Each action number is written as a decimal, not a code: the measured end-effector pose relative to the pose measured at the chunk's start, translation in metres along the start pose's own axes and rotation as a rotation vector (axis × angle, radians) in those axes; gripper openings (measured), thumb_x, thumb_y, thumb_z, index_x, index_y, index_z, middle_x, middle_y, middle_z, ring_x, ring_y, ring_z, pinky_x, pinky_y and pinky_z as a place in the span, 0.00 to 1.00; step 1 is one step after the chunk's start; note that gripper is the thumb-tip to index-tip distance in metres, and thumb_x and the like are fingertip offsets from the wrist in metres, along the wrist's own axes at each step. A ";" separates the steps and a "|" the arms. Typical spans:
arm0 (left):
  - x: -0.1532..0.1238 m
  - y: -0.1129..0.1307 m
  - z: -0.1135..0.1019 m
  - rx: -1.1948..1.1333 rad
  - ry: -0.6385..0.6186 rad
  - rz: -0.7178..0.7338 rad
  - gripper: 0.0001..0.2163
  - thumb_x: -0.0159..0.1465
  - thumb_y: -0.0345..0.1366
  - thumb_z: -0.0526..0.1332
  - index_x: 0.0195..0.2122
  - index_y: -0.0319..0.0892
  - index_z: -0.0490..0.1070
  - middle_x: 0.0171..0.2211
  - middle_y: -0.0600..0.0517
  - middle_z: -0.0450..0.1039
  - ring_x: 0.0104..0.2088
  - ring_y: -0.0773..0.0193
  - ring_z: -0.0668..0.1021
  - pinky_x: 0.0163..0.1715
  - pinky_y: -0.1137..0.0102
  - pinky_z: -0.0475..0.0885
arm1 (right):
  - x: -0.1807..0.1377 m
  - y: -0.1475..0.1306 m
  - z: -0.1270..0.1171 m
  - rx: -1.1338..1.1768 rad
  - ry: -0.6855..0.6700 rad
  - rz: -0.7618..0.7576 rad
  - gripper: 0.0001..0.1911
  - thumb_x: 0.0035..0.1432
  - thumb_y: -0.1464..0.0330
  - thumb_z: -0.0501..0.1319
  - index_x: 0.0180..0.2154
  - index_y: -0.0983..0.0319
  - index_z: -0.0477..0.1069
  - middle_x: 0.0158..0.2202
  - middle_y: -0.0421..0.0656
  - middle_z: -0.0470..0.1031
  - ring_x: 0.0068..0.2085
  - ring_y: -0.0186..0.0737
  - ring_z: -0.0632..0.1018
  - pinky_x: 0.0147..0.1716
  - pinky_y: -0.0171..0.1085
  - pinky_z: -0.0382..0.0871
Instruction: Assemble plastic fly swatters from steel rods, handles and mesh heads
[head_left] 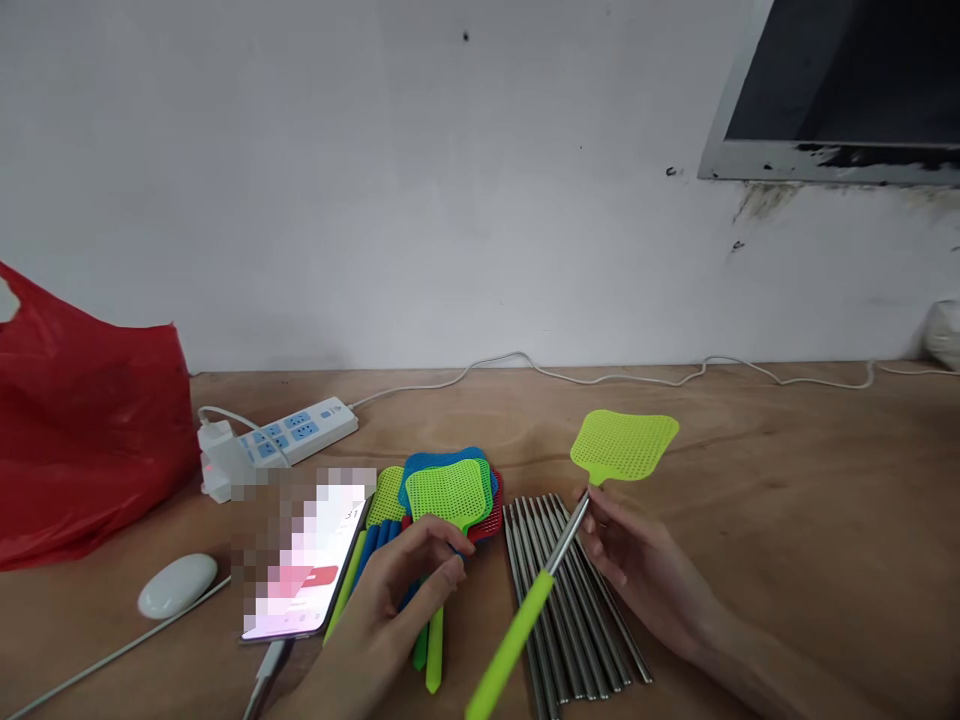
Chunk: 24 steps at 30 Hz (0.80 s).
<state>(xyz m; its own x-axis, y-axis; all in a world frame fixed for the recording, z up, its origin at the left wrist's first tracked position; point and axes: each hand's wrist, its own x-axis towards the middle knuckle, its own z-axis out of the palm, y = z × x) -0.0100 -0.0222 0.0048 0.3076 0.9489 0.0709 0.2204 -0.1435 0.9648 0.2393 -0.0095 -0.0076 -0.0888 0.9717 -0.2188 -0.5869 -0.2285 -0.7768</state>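
Observation:
My right hand (645, 565) pinches a lime-green fly swatter (624, 445) at the neck, where the mesh head meets its silver rod. The swatter's green grip (514, 645) slants down toward the front edge of view. My left hand (386, 610) is open with curved fingers, thumb and forefinger slightly apart, above a pile of fly swatters. In that pile a lime-green mesh head (446, 492) lies over blue, green and red ones. Several silver metal rods (574, 610) lie side by side between my hands, partly behind the held swatter.
A lit phone (330, 560) lies left of the pile, beside a white oval object (178, 586) and cable. Behind stands a white power strip (304, 432) with a plugged-in charger (223, 460). A red plastic bag (90, 430) is at far left. A thin cord runs along the wall.

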 end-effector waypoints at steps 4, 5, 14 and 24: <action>-0.003 0.003 0.005 -0.054 -0.106 -0.033 0.16 0.67 0.53 0.59 0.39 0.45 0.73 0.32 0.52 0.71 0.32 0.61 0.73 0.31 0.71 0.68 | -0.001 0.005 0.003 -0.069 -0.081 -0.016 0.16 0.47 0.58 0.76 0.33 0.63 0.80 0.25 0.38 0.72 0.25 0.28 0.72 0.18 0.24 0.64; -0.004 0.002 0.006 -0.068 -0.126 -0.036 0.16 0.66 0.53 0.60 0.39 0.45 0.72 0.30 0.53 0.70 0.30 0.62 0.72 0.30 0.72 0.68 | -0.002 0.007 0.003 -0.080 -0.104 -0.020 0.16 0.49 0.58 0.75 0.33 0.63 0.80 0.25 0.39 0.73 0.25 0.29 0.73 0.18 0.24 0.65; -0.009 -0.011 0.012 0.042 -0.176 -0.039 0.18 0.65 0.53 0.61 0.41 0.43 0.73 0.24 0.57 0.63 0.25 0.66 0.68 0.24 0.74 0.62 | -0.004 0.018 0.003 -0.090 -0.243 -0.054 0.13 0.53 0.59 0.73 0.34 0.62 0.78 0.27 0.41 0.78 0.28 0.33 0.79 0.22 0.27 0.70; -0.012 -0.008 0.011 0.212 -0.180 -0.026 0.17 0.67 0.53 0.58 0.41 0.44 0.71 0.25 0.59 0.54 0.26 0.67 0.62 0.26 0.74 0.60 | 0.000 0.025 0.000 -0.176 -0.175 -0.067 0.18 0.48 0.56 0.75 0.34 0.62 0.77 0.25 0.40 0.76 0.26 0.31 0.74 0.20 0.27 0.66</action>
<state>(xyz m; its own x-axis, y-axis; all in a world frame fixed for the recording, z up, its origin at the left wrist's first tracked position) -0.0055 -0.0352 -0.0060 0.4545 0.8906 -0.0172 0.4132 -0.1937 0.8898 0.2245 -0.0155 -0.0267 -0.2011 0.9771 -0.0702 -0.4487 -0.1556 -0.8800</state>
